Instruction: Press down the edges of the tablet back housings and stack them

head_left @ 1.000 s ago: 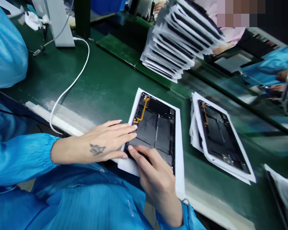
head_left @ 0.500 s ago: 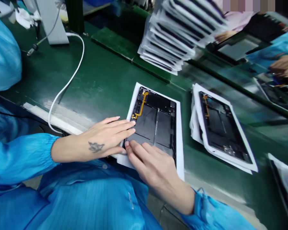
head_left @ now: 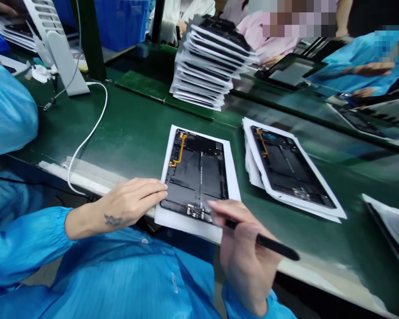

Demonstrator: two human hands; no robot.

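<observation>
An opened tablet (head_left: 199, 175) lies on a white sheet (head_left: 234, 177), showing black battery cells, an orange flex cable (head_left: 181, 153) and a small circuit board (head_left: 195, 211) at its near edge. My left hand (head_left: 129, 201) rests its outstretched fingertips on the tablet's left edge, holding nothing. Wrapped round a slim black pen-shaped tool (head_left: 277, 247), my right hand (head_left: 244, 243) is over the near right corner, beside the small board. The tool's front end is blurred and mostly hidden by the fingers, so its exact kind is unclear.
To the right lies a second opened tablet (head_left: 291, 166) on white sheets. Behind rises a tall stack of tablets between sheets (head_left: 208, 66). A white cable (head_left: 98, 119) runs from a white stand (head_left: 58, 53) at left. Co-workers sit across the green bench (head_left: 126, 133).
My right hand has moved right off the tablet's near left part, and a black tool now shows in it. My left hand has drawn back slightly. The camera view has shifted.
</observation>
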